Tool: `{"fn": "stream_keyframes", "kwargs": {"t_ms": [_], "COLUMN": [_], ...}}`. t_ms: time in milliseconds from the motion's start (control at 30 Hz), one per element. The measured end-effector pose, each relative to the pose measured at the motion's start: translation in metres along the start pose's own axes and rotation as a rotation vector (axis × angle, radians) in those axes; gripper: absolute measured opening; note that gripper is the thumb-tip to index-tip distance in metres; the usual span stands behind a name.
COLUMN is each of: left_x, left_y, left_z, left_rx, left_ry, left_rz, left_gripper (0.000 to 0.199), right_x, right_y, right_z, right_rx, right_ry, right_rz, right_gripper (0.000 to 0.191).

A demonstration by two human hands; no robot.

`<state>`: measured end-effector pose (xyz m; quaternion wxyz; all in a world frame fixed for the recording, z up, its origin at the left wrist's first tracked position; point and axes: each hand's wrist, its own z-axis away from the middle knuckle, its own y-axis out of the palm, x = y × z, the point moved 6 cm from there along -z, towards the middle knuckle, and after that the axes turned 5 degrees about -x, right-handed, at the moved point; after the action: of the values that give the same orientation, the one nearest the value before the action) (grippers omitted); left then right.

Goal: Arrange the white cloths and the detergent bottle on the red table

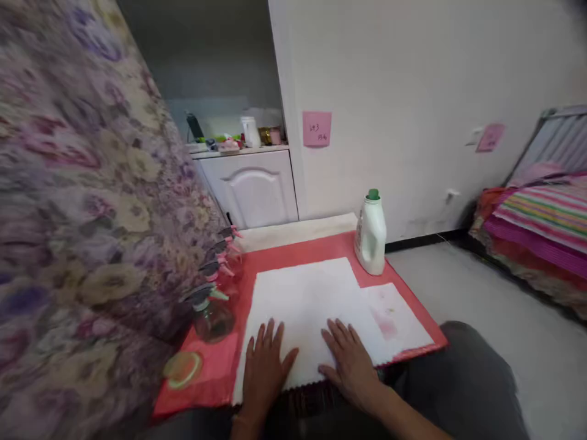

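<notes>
White cloth (pixel 316 305) lies spread flat on the red table (pixel 284 253) — left hand (pixel 265 366) and right hand (pixel 351 360) press palm-down on its near edge, fingers splayed, gripping nothing. Faint pink stain (pixel 384 321) remains; detergent bottle (pixel 371 235) capped, spray bottles (pixel 213 299) untouched.

Two bare hands in view, left hand (pixel 265 366) and right hand (pixel 351 362); no gloves, no rings visible; fingers uncovered to tips, nails short as far as blur allows; both forearms bare, no sleeves reaching wrists; thin pale band at left wrist, near bottom edge, detail too blurred to tell; dark grey trousers (pixel 458 385) cover legs at near right, plain fabric, no pattern or markings visible; dark cloth also at near centre between forearms; whole picture soft.
</notes>
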<state>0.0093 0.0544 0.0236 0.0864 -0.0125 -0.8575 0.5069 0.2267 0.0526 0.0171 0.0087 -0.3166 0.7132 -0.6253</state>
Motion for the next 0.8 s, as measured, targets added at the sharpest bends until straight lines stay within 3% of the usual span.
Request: {"fn": "stream_keyframes", "kwargs": {"t_ms": [267,500,700,800], "left_x": [-0.009,-0.052,-0.048,-0.047], "left_y": [-0.005,-0.016,-0.011,-0.009], "left_z": [-0.001,0.007,0.010,0.011], "left_rx": [-0.016,-0.060,-0.067,-0.056], "left_ry": [0.018,0.367,0.372,0.359], "left_rz": [0.014,0.117,0.104,0.126], "left_gripper": [0.065,0.077,0.079,0.084], "right_x": [0.002,0.003,0.005,-0.006], "right_y": [0.002,-0.004,-0.014,-0.031], "right_z": [0.003,0.003,0.006,0.019], "right_rx": [-0.058,-0.127,-0.145,-0.225], "right_ry": [-0.058,-0.079,-0.070,-0.020], "right_rz": [0.054,0.054,-0.028,-0.073], "right_gripper": [0.070,0.069,0.070,0.056]}}
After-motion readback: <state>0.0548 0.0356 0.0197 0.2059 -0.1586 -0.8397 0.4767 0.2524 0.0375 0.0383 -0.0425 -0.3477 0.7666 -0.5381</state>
